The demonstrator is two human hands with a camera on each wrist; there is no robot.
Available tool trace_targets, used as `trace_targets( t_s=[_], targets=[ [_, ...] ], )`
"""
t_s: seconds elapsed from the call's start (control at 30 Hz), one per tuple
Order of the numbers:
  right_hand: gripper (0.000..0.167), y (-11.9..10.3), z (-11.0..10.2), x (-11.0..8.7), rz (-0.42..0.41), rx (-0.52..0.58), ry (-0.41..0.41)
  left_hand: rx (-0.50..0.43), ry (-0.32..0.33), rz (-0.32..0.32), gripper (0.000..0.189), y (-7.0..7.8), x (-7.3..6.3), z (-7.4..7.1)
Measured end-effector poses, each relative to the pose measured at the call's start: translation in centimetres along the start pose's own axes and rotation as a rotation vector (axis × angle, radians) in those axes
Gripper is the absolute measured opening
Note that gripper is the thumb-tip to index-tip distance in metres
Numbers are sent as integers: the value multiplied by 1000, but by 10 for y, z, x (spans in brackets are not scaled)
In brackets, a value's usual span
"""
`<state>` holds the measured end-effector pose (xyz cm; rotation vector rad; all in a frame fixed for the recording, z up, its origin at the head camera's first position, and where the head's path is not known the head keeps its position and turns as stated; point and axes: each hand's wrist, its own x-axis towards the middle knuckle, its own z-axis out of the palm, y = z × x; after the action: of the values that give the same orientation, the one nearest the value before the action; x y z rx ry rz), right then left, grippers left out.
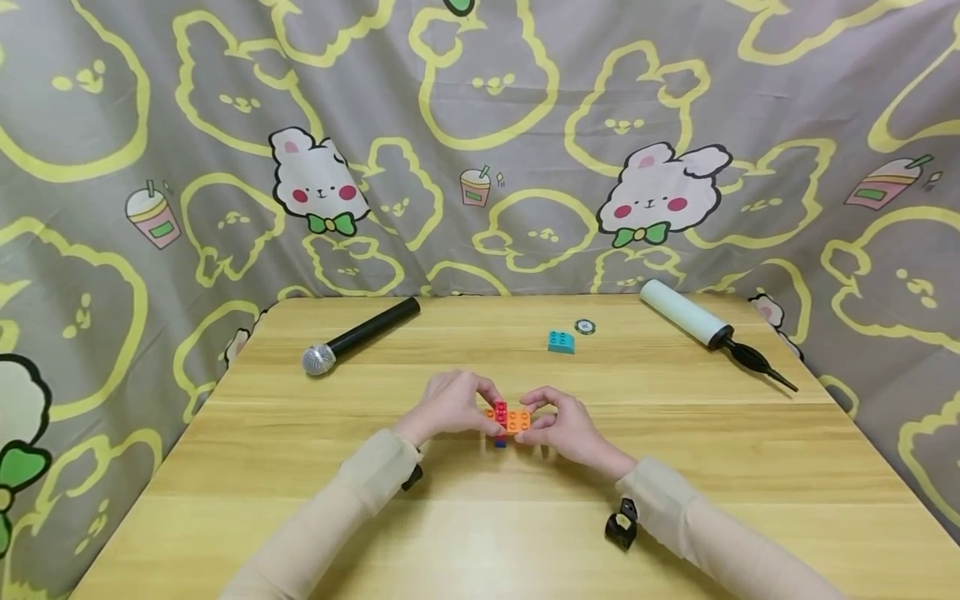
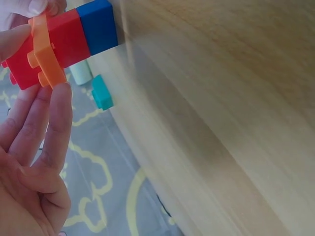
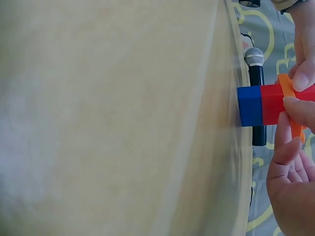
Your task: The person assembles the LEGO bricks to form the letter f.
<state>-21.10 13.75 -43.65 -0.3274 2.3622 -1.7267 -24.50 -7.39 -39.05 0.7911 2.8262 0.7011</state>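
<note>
A stack of toy building bricks stands between both hands. Lowest is a blue brick, with a red brick above it. A flat orange brick lies across that, sticking out to either side, and an upper red brick tops the stack. My left hand grips the stack around the upper red brick, with fingertips against the orange brick's left end. From the other side my right hand pinches the orange brick's right end. Fingers partly hide the upper bricks.
Beyond the hands lie a teal brick and a round chip. A microphone rests at the back left, and a white hand pump with a black nozzle at the back right. A patterned curtain hangs behind the wooden table.
</note>
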Motion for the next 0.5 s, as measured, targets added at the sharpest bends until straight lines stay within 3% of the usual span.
trace_targets(
  t_s=[0.5],
  targets=[
    [53, -1, 1, 1, 58, 60, 5, 3, -23, 6, 28, 0, 2, -1]
  ],
)
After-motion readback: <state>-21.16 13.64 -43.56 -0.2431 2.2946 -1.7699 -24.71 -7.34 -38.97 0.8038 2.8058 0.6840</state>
